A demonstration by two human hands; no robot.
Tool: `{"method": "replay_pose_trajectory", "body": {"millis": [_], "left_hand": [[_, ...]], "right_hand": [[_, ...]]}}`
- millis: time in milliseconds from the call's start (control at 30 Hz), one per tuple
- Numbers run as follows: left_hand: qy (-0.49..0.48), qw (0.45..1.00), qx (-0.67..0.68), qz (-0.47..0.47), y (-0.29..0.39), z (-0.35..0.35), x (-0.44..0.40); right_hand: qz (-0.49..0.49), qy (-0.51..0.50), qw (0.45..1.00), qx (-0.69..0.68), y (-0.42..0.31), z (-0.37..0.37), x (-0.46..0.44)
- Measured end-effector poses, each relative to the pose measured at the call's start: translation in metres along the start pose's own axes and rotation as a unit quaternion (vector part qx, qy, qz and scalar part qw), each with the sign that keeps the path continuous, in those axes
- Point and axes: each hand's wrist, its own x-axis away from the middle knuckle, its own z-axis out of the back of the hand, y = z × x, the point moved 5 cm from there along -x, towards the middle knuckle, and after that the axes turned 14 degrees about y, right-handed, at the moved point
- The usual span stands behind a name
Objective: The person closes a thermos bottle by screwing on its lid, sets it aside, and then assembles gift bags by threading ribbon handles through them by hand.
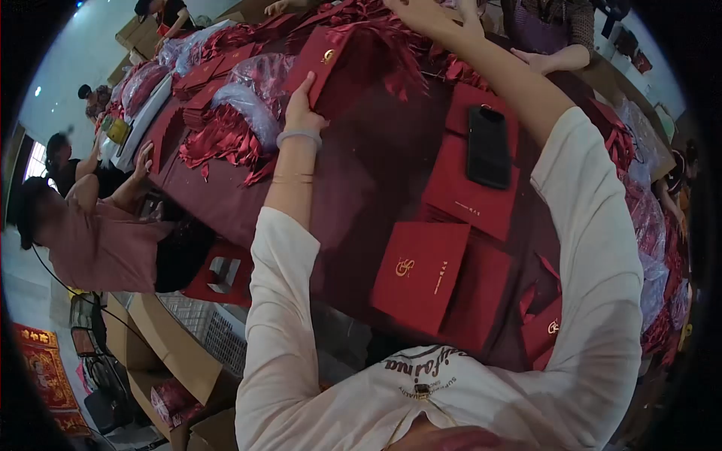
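Note:
My left hand (302, 113), with a pale bangle at the wrist, grips the lower edge of a flat red paper bag (325, 62) with a gold logo. The bag is tilted over the dark red table. My right hand (432, 16) reaches to the far side at the top edge of the view, thumb and fingers apart, above loose red satin ribbons (398, 64). Its fingertips are partly cut off. Nearer me lie more flat red bags (421, 274) with gold print, overlapping. A black phone (489, 146) rests on some of them.
Ribbon bundles in clear plastic (252, 94) and stacked red pieces (201, 98) cover the left far side. A person in pink (113, 233) sits at left; another stands across the table (331, 188). Cardboard boxes (173, 346) and a grey crate (214, 327) stand below left.

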Motion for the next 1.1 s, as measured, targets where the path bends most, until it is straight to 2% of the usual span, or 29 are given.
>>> {"method": "replay_pose_trajectory", "body": {"millis": [33, 100, 133, 200, 233, 333, 367, 433, 467, 500, 600, 667, 700, 800, 833, 867, 900, 933, 967, 1000, 1067, 1100], "left_hand": [[-0.005, 1.000, -0.004, -0.003, 0.004, -0.006, -0.020], [-0.065, 0.990, 0.027, 0.120, -0.001, -0.013, -0.077], [-0.063, 0.989, 0.032, 0.130, -0.014, -0.007, -0.107], [0.030, 0.998, -0.012, -0.055, -0.036, 0.011, -0.147], [0.081, 0.996, 0.001, -0.024, -0.039, 0.009, -0.105], [0.093, 0.995, -0.018, -0.044, -0.042, 0.000, -0.098], [0.095, 0.994, -0.021, -0.041, -0.042, -0.002, -0.098], [0.106, 0.989, -0.106, 0.008, -0.040, -0.015, -0.084], [0.149, 0.968, -0.189, -0.072, -0.036, -0.017, -0.072], [0.146, 0.968, -0.193, -0.072, -0.037, -0.026, -0.065], [0.274, 0.946, -0.161, -0.071, -0.037, -0.044, -0.045], [0.357, 0.922, -0.136, -0.068, -0.039, -0.049, -0.033], [0.398, 0.898, -0.177, -0.064, -0.035, -0.044, -0.024], [0.439, 0.873, -0.190, -0.093, -0.024, -0.040, 0.015], [0.439, 0.872, -0.192, -0.095, -0.018, -0.044, -0.001], [0.472, 0.826, -0.309, 0.007, -0.014, -0.043, -0.033], [0.494, 0.756, -0.416, 0.110, -0.018, -0.032, -0.056], [0.335, 0.811, -0.460, -0.136, -0.016, -0.035, -0.087], [0.387, 0.818, -0.385, -0.181, -0.010, -0.042, -0.050], [0.389, 0.817, -0.386, -0.183, -0.004, -0.042, -0.038], [0.232, 0.720, -0.484, -0.440, 0.015, -0.068, -0.020], [0.122, 0.716, -0.519, -0.450, 0.013, -0.080, -0.022]], "right_hand": [[-0.001, 0.007, 1.000, 0.001, -0.004, 0.016, -0.006], [0.011, -0.092, 0.995, 0.032, -0.020, 0.046, 0.005], [0.017, -0.145, 0.988, 0.047, -0.032, 0.061, 0.017], [0.019, -0.181, 0.982, 0.047, -0.061, 0.096, 0.049], [0.046, -0.158, 0.986, 0.013, -0.054, 0.102, 0.058], [0.041, -0.202, 0.978, 0.009, -0.041, 0.115, 0.073], [-0.013, -0.235, 0.971, 0.042, -0.034, 0.118, 0.076], [-0.001, -0.220, 0.975, 0.039, -0.034, 0.120, 0.077], [0.011, -0.205, 0.978, 0.035, -0.034, 0.123, 0.079], [0.007, -0.203, 0.979, 0.037, -0.034, 0.125, 0.082], [-0.005, -0.187, 0.982, 0.026, -0.043, 0.136, 0.089], [0.007, -0.242, 0.969, 0.047, -0.051, 0.144, 0.094], [0.006, -0.241, 0.969, 0.050, -0.051, 0.148, 0.097], [-0.010, -0.259, 0.963, 0.070, -0.051, 0.155, 0.106], [0.002, -0.262, 0.962, 0.075, -0.052, 0.157, 0.109], [0.014, -0.264, 0.961, 0.079, -0.053, 0.158, 0.112], [0.013, -0.263, 0.962, 0.075, -0.056, 0.159, 0.115], [0.024, -0.260, 0.962, 0.075, -0.061, 0.161, 0.117], [0.036, -0.256, 0.963, 0.077, -0.064, 0.162, 0.118], [0.035, -0.255, 0.964, 0.074, -0.065, 0.162, 0.120], [0.063, -0.241, 0.966, 0.071, -0.070, 0.164, 0.124], [0.062, -0.240, 0.966, 0.069, -0.071, 0.167, 0.126]]}}
